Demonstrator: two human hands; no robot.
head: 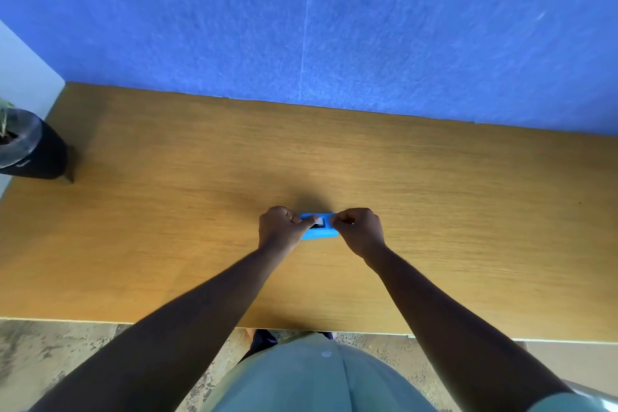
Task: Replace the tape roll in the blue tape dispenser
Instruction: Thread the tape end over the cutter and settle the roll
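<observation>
1. I see the blue tape dispenser (319, 231) lying on the wooden desk (167, 211), well right of the dark plant pot (31, 147).
2. My left hand (284, 227) curls on the dispenser's left end, thumb across its top.
3. My right hand (359, 229) pinches at its right end, fingertips pressed together.
4. A small grey piece (320, 221) shows in the dispenser, possibly the roll; too blurred to tell.
</observation>
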